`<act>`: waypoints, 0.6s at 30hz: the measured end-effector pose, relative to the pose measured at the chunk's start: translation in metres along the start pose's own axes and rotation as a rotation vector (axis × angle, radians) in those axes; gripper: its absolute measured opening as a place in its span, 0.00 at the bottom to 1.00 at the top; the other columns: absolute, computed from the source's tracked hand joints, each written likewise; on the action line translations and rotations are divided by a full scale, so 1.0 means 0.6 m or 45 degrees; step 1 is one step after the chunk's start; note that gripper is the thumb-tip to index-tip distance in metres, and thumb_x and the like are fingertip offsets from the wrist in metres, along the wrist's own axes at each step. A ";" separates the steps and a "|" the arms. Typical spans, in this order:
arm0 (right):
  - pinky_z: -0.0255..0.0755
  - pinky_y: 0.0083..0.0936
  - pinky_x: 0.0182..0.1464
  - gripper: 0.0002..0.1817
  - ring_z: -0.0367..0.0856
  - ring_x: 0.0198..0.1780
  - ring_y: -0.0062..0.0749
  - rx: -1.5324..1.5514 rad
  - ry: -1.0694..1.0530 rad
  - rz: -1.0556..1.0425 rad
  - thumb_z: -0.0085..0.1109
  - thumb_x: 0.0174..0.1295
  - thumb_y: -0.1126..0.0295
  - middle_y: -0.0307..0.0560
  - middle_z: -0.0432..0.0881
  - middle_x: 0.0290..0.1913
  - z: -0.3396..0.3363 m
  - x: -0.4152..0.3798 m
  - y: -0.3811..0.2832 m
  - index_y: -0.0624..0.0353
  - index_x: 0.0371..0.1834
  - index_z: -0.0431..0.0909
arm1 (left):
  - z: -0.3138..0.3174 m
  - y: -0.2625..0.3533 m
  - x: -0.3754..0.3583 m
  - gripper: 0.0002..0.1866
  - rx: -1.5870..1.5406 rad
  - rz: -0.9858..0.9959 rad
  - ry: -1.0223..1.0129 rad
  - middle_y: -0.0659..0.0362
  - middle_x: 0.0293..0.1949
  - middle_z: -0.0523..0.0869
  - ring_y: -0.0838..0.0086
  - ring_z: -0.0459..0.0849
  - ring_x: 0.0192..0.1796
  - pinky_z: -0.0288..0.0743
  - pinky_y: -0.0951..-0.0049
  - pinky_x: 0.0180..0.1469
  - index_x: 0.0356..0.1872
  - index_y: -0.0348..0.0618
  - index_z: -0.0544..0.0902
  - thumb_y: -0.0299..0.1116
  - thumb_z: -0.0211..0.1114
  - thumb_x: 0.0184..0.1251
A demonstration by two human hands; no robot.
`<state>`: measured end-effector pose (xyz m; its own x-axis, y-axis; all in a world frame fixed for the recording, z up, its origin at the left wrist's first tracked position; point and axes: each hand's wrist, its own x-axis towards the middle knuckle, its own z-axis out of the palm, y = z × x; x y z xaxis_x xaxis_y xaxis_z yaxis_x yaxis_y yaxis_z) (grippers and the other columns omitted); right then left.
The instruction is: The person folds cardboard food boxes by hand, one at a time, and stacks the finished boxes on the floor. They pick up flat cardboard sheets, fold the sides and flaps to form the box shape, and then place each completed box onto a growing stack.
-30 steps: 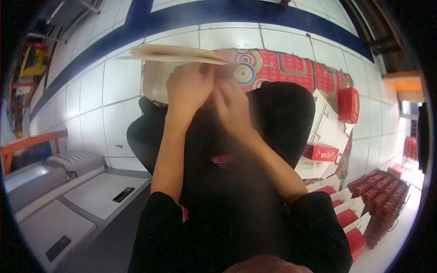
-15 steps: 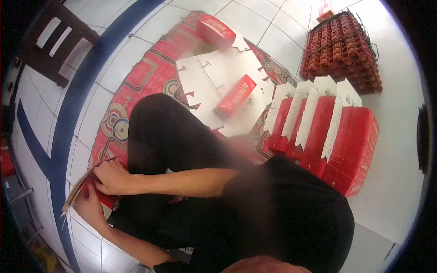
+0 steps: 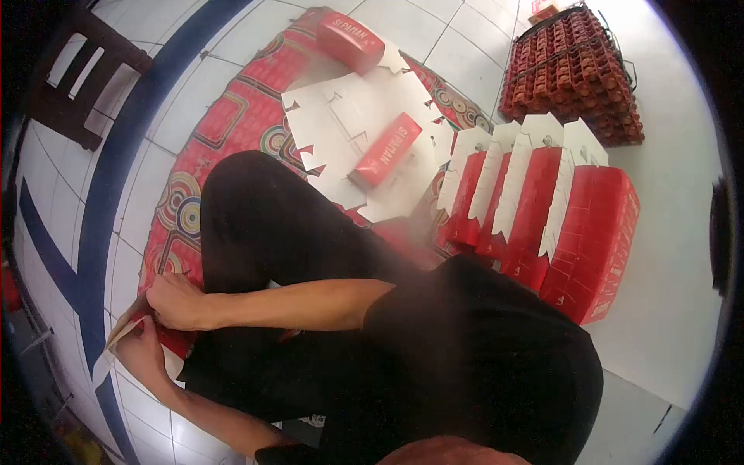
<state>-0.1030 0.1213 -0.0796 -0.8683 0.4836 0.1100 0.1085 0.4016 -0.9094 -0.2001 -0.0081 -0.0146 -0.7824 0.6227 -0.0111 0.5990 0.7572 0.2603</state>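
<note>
At the lower left, my right hand [image 3: 177, 301] is closed on the upper edge of a piece of thin cardboard [image 3: 122, 332], white-brown on the outside with red showing inside. My left hand [image 3: 142, 350] grips the same cardboard lower down, its fingers curled over the near side. The cardboard is seen almost edge-on, so its full shape is hidden. Beyond my bent knee lie flat white box blanks [image 3: 325, 128], with a small red carton [image 3: 390, 151] lettered "SI PAMAN" on top. A second red carton [image 3: 350, 41] stands at their far end.
Several open red boxes [image 3: 593, 240] with white flaps stand in a row at right. Behind them is a tied stack of reddish egg trays [image 3: 570, 77]. A patterned red mat [image 3: 232, 116] covers the tiles. A dark wooden chair [image 3: 85, 77] stands at upper left.
The view has shifted slightly, moving the scene left and up. Both hands keep hold of the cardboard, whose lower edge now shows a wider pale face.
</note>
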 end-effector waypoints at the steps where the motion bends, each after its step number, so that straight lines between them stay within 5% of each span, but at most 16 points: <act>1: 0.83 0.54 0.43 0.09 0.89 0.40 0.69 0.002 -0.003 0.003 0.69 0.51 0.74 0.73 0.86 0.33 0.001 -0.003 0.001 0.73 0.30 0.88 | -0.006 0.018 0.000 0.21 0.068 -0.065 -0.049 0.40 0.49 0.93 0.47 0.92 0.52 0.81 0.53 0.57 0.53 0.33 0.91 0.40 0.71 0.69; 5: 0.83 0.53 0.42 0.09 0.88 0.40 0.68 -0.027 0.026 -0.048 0.68 0.51 0.75 0.71 0.86 0.32 0.018 -0.008 0.012 0.73 0.30 0.89 | -0.011 0.057 0.002 0.22 0.111 -0.191 -0.183 0.38 0.48 0.92 0.46 0.92 0.51 0.81 0.53 0.56 0.54 0.31 0.89 0.41 0.69 0.71; 12: 0.83 0.54 0.45 0.11 0.88 0.40 0.66 -0.082 -0.186 -0.013 0.65 0.59 0.69 0.66 0.87 0.34 0.002 -0.029 0.003 0.70 0.31 0.86 | 0.009 -0.034 -0.002 0.22 -0.037 -0.096 -0.270 0.40 0.48 0.93 0.50 0.93 0.50 0.81 0.55 0.54 0.56 0.31 0.89 0.43 0.66 0.77; 14: 0.83 0.55 0.47 0.11 0.87 0.43 0.67 0.020 -0.165 -0.038 0.64 0.60 0.69 0.67 0.86 0.40 -0.016 -0.043 0.013 0.70 0.37 0.84 | -0.014 -0.048 -0.029 0.24 -0.490 -0.125 -0.195 0.45 0.49 0.93 0.57 0.91 0.50 0.81 0.58 0.53 0.57 0.31 0.88 0.46 0.67 0.78; 16: 0.83 0.55 0.48 0.13 0.87 0.46 0.67 0.137 -0.149 -0.068 0.63 0.61 0.70 0.67 0.86 0.45 -0.002 -0.054 0.044 0.69 0.44 0.83 | -0.039 -0.041 -0.082 0.25 -0.478 -0.407 0.419 0.50 0.46 0.92 0.61 0.88 0.49 0.81 0.60 0.55 0.54 0.31 0.89 0.48 0.70 0.78; 18: 0.81 0.56 0.54 0.23 0.83 0.57 0.66 0.150 0.105 -0.039 0.62 0.61 0.72 0.69 0.80 0.60 0.042 -0.071 0.095 0.69 0.59 0.75 | -0.025 -0.082 -0.118 0.27 -0.129 -0.652 0.740 0.47 0.50 0.87 0.59 0.86 0.54 0.82 0.58 0.59 0.54 0.27 0.85 0.49 0.73 0.76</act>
<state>-0.0720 0.1039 -0.1463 -0.8273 0.5364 0.1667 0.0207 0.3258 -0.9452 -0.1769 -0.0925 -0.0122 -0.9378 -0.0241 0.3464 0.1423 0.8833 0.4468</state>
